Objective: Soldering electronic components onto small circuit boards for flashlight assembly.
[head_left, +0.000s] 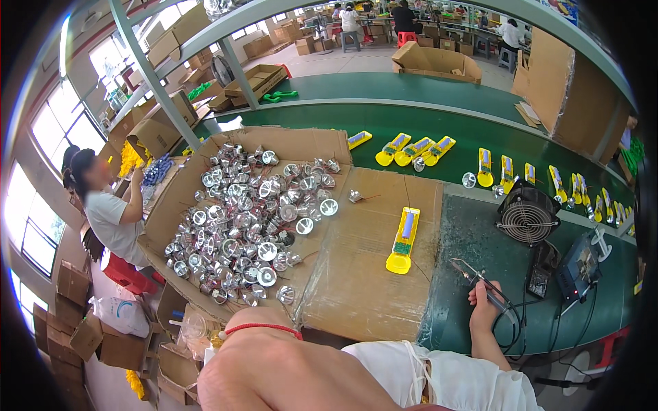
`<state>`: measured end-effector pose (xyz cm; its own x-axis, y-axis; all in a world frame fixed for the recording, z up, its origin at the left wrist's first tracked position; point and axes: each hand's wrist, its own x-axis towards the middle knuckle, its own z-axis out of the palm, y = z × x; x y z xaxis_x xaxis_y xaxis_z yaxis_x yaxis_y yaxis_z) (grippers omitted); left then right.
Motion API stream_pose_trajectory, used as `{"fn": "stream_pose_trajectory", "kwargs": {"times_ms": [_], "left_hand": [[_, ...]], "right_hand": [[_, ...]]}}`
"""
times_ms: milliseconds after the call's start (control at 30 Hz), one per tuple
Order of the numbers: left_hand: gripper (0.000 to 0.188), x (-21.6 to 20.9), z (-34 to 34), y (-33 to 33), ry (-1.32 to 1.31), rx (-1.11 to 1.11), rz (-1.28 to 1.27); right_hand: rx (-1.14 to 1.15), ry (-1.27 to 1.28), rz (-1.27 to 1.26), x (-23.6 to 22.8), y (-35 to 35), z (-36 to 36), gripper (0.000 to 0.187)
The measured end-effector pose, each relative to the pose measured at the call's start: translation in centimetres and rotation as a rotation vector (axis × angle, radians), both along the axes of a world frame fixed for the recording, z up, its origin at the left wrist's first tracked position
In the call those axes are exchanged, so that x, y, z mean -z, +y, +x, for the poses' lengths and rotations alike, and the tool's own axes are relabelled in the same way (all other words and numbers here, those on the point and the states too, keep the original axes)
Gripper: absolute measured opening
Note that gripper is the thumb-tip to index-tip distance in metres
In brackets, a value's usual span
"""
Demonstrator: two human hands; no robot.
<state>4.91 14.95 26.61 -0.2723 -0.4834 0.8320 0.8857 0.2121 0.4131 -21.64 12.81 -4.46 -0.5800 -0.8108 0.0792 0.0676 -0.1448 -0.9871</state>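
My right hand (483, 309) is closed around the handle of a soldering iron (474, 275) at the right, its thin tip pointing up and left. Left of the tip, a yellow flashlight housing (399, 263) lies on the cardboard, with a purple battery cell (409, 225) and a green circuit board (404, 246) in it. My left hand (264, 316) is at the lower edge of the box, beyond a red cord on the wrist; its fingers are hidden. Close by, a cardboard box (336, 145) holds a heap of silvery lamp reflectors (236, 212) with thin wires.
A loose reflector (354, 196) lies on the cardboard sheet (363, 301). Several yellow housings (484, 168) stand along the green belt (384, 113). A black fan (528, 214) and a soldering station (579, 267) with cables stand right. Another person (113, 212) works at left.
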Motion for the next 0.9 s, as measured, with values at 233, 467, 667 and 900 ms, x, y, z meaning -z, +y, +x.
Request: {"fn": "stream_pose_trajectory", "kwargs": {"times_ms": [233,467,667,900], "left_hand": [[0.005,0.6,0.3,-0.8,0.015,0.011,-0.012],[0.006,0.0,1.4,-1.1,-0.189,0.16,0.142],[0.009,0.3,0.6,-0.6,-0.157,0.051,0.182],[0.014,0.7,-0.3,-1.0,-0.093,-0.16,0.107]], "right_hand": [[-0.01,0.006,0.002,-0.2,0.0,0.1,0.015],[-0.011,-0.009,0.021,-0.1,0.0,-0.1,0.013],[-0.015,-0.01,0.026,0.0,0.1,-0.2,0.014],[-0.018,-0.02,0.03,-0.1,0.1,-0.2,0.014]]}}
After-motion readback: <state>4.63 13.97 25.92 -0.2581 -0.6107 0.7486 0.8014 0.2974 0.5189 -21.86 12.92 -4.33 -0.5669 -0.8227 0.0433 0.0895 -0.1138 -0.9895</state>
